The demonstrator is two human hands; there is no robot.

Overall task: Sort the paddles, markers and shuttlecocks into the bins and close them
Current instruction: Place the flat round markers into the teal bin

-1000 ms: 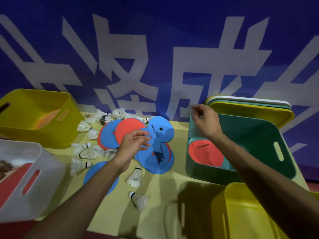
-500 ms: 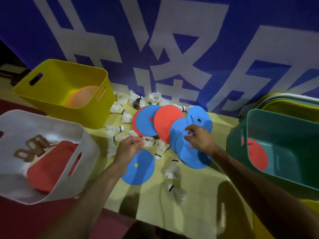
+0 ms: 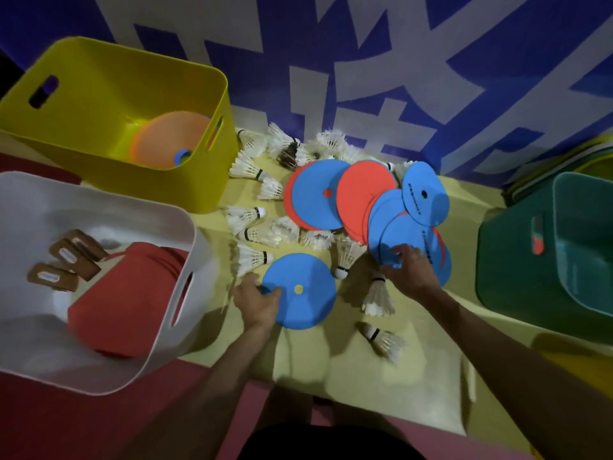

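Head view, the only one we had: where did we find the left hand (image 3: 257,302)?

We found it at the near-left edge of the lone blue marker (image 3: 300,290), thumb on top and the edge pinched. That marker lay flat on the yellow table (image 3: 331,360), apart from the rest.

And the right hand (image 3: 409,268)?

It sat on the near end of the pile of markers (image 3: 365,200), blue and red discs overlapping. Its fingers were bent, with the tips on the nearest blue disc. We could not tell whether it gripped that disc or only pressed on it.

Where were the shuttlecocks (image 3: 252,234)?

We saw them scattered on the table: a cluster behind the pile by the banner (image 3: 331,61), several to the left of the pile, and a few between our two arms.

And the bins?

All three stood open. The yellow bin (image 3: 109,81), far left, held an orange marker (image 3: 166,137). The white bin (image 3: 195,247), near left, held the paddles (image 3: 122,293), red faces with brown handles. The green bin (image 3: 517,260) stood on the right, and we made out something red through its handle slot. The lids (image 3: 590,154) were stacked behind it.
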